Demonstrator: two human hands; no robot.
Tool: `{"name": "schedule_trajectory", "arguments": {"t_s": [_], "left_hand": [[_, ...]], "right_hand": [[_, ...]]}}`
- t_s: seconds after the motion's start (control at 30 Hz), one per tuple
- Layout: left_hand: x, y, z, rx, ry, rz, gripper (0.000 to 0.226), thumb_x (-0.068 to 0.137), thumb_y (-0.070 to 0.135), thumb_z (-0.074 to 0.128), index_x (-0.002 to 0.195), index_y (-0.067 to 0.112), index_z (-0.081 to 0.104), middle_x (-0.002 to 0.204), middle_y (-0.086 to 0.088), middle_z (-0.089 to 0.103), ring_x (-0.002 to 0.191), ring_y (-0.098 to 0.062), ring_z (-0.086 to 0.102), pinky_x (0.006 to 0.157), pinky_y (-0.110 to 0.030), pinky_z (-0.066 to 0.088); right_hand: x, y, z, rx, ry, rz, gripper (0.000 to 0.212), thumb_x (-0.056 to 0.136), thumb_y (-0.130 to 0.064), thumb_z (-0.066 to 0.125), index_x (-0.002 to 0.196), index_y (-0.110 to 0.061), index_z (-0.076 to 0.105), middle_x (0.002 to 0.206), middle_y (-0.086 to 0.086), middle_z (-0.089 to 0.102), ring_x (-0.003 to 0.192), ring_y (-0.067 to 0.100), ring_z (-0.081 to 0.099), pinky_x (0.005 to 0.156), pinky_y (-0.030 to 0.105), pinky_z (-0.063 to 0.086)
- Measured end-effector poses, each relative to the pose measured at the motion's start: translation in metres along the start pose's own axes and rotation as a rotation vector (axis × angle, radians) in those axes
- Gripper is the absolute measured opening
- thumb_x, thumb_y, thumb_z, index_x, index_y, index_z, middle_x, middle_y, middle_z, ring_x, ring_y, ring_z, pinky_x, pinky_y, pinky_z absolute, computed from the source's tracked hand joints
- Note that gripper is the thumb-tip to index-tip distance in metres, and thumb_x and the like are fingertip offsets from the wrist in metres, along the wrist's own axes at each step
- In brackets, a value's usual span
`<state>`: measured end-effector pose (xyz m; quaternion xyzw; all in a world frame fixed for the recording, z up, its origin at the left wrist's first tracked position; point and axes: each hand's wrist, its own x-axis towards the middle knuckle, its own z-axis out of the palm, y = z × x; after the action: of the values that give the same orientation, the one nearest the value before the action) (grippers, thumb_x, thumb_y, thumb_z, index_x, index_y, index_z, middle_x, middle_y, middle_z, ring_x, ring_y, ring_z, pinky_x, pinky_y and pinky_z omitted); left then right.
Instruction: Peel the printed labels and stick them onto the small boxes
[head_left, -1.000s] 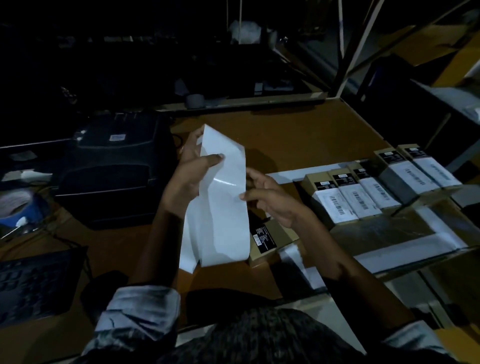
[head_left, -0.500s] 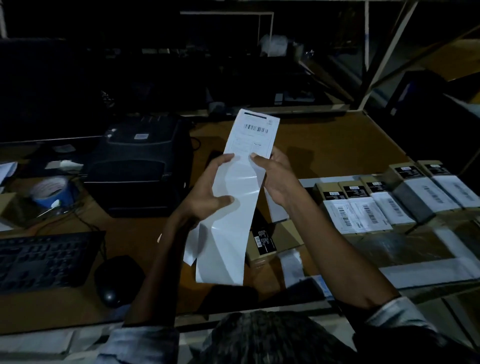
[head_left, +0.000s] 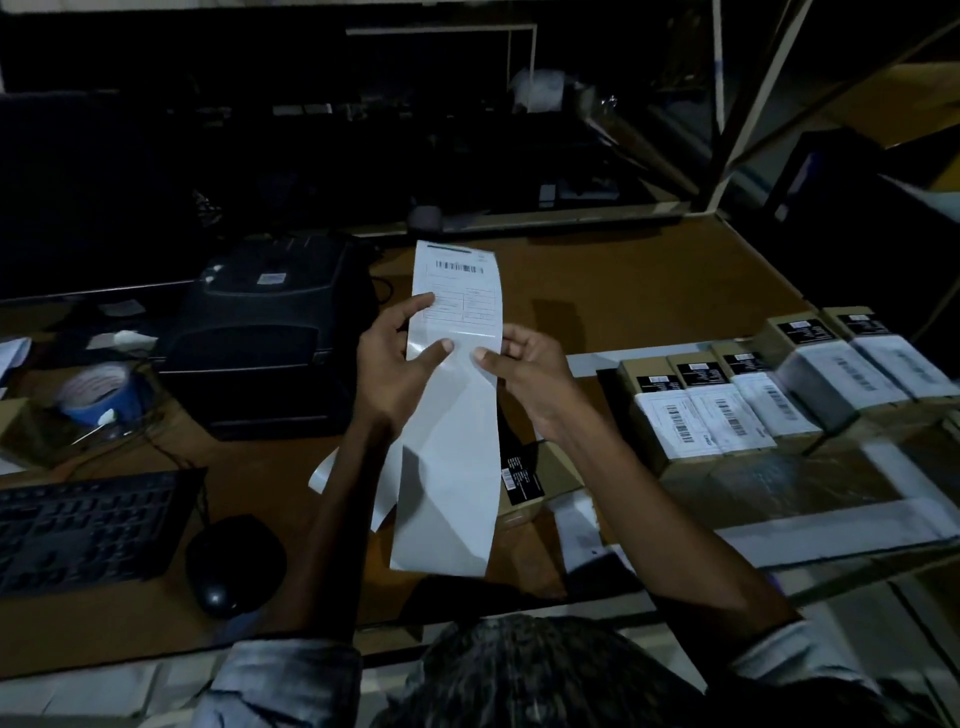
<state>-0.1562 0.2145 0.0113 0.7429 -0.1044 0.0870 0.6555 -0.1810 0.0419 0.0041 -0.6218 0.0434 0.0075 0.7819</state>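
I hold a long white label strip (head_left: 452, 415) upright over the brown table. A printed label with a barcode (head_left: 460, 291) sits at its top end; below it the glossy backing hangs bare and creased. My left hand (head_left: 395, 364) pinches the strip's left edge, thumb on the front. At the right edge my right hand (head_left: 524, 374) pinches it just under the printed label. A small brown box with a black panel (head_left: 524, 480) lies on the table behind the strip. To the right stands a row of several small boxes (head_left: 727, 410) with white barcode labels on them.
A black label printer (head_left: 270, 322) stands at the left behind my hands. A blue tape roll (head_left: 96, 389), a keyboard (head_left: 88, 525) and a mouse (head_left: 218, 592) lie at the left. White backing strips (head_left: 831, 525) lie on the table at the right. The table's near edge (head_left: 493, 634) runs below.
The strip was turned so its printed label faces me at the top. My right hand came up from the table to pinch the strip's right edge; my left hand shifted its hold on the left edge.
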Motion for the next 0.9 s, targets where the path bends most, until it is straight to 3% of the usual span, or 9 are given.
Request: {"name": "schedule_trajectory", "arguments": {"t_s": [0.13, 0.3, 0.4, 0.53, 0.73, 0.9], "left_hand": [[0.000, -0.004, 0.004, 0.144, 0.034, 0.118, 0.046, 0.085, 0.014, 0.077, 0.129, 0.020, 0.064, 0.132, -0.001, 0.057, 0.121, -0.014, 0.059, 0.094, -0.043, 0.057], [-0.003, 0.001, 0.011, 0.429, 0.069, 0.317, 0.031, 0.086, 0.030, 0.077, 0.116, 0.023, 0.073, 0.145, -0.005, 0.039, 0.131, -0.013, 0.038, 0.104, -0.036, 0.046], [-0.002, 0.003, 0.014, 0.607, 0.053, 0.441, 0.025, 0.086, 0.040, 0.075, 0.106, 0.026, 0.077, 0.140, -0.002, 0.047, 0.130, -0.022, 0.039, 0.101, -0.043, 0.042], [0.000, 0.004, 0.014, 0.700, 0.023, 0.505, 0.026, 0.086, 0.039, 0.074, 0.106, 0.024, 0.077, 0.122, 0.001, 0.062, 0.119, -0.023, 0.049, 0.093, -0.046, 0.039], [0.004, 0.003, 0.006, 0.737, -0.015, 0.501, 0.022, 0.088, 0.037, 0.071, 0.101, 0.021, 0.079, 0.101, 0.002, 0.069, 0.104, -0.022, 0.058, 0.084, -0.043, 0.040], [0.007, 0.003, -0.003, 0.755, -0.036, 0.540, 0.018, 0.089, 0.031, 0.071, 0.098, 0.017, 0.079, 0.098, -0.001, 0.070, 0.096, -0.024, 0.061, 0.079, -0.043, 0.043]], "right_hand": [[-0.001, 0.002, -0.002, -0.001, 0.103, -0.061, 0.025, 0.089, -0.001, 0.072, 0.114, -0.004, 0.069, 0.109, 0.010, 0.076, 0.098, 0.023, 0.074, 0.079, 0.032, 0.059], [-0.006, 0.001, 0.002, -0.035, 0.140, -0.156, 0.023, 0.090, -0.002, 0.071, 0.113, -0.005, 0.071, 0.105, 0.004, 0.077, 0.095, 0.019, 0.074, 0.078, 0.031, 0.060], [-0.010, 0.001, 0.006, -0.062, 0.120, -0.210, 0.019, 0.090, -0.002, 0.071, 0.108, -0.010, 0.072, 0.099, -0.007, 0.077, 0.092, 0.010, 0.074, 0.076, 0.023, 0.059], [-0.011, 0.003, 0.012, -0.141, 0.111, -0.262, 0.022, 0.092, 0.003, 0.067, 0.102, -0.015, 0.074, 0.088, -0.020, 0.075, 0.087, 0.001, 0.072, 0.074, 0.018, 0.057], [-0.006, 0.010, 0.019, -0.222, 0.068, -0.392, 0.018, 0.090, 0.012, 0.064, 0.100, 0.003, 0.075, 0.095, 0.010, 0.075, 0.089, 0.012, 0.072, 0.079, 0.024, 0.057], [-0.001, 0.016, 0.023, -0.261, 0.055, -0.408, 0.014, 0.090, 0.006, 0.068, 0.101, 0.002, 0.075, 0.096, 0.009, 0.075, 0.091, 0.012, 0.071, 0.081, 0.025, 0.058]]}}
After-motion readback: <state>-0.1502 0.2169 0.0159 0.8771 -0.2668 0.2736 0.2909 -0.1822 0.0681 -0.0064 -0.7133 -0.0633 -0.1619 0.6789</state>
